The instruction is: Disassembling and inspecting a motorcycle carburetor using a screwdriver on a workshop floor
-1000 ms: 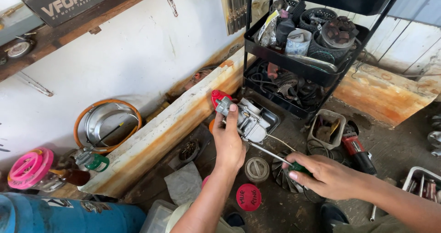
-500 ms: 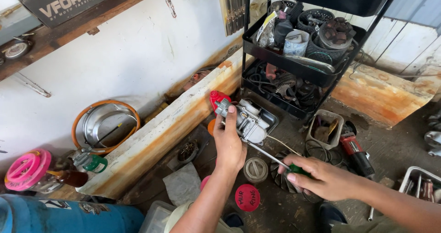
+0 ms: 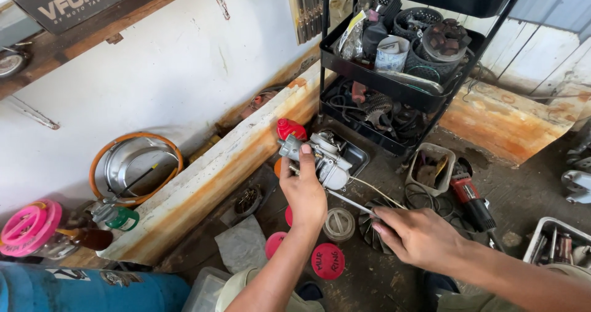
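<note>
While the floor (image 3: 394,183) is seen as stained grey concrete strewn with parts, a whitewashed wall (image 3: 172,66) is shown behind a rust-streaked concrete ledge (image 3: 209,176), and a wooden shelf (image 3: 92,35) is fixed above. A black wire rack (image 3: 394,90) loaded with baskets, gears and cables is stood at the upper right, with a black tray (image 3: 357,158) set at its foot. A steel pan ringed by orange hose (image 3: 135,167) is leaned against the wall, a pink spool (image 3: 28,226) and a blue cylinder (image 3: 80,290) are seen at the lower left, and red lids (image 3: 326,261) are scattered near a red-bodied angle grinder (image 3: 471,198).

A silver carburetor (image 3: 323,158) with a red cap is held above the tray edge by the left hand (image 3: 305,192), whose fingers are clamped around its lower body, the thumb pressed up along its side. A slender screwdriver (image 3: 348,200) is gripped in the closed fingers of the right hand (image 3: 418,235), its shaft angled up to the carburetor's underside, and a thin cable (image 3: 375,190) is trailed from the carburetor over that hand.

Compared with half a second before, both hands and the carburetor are found in nearly the same place; only a slight shift of the view is noticed
</note>
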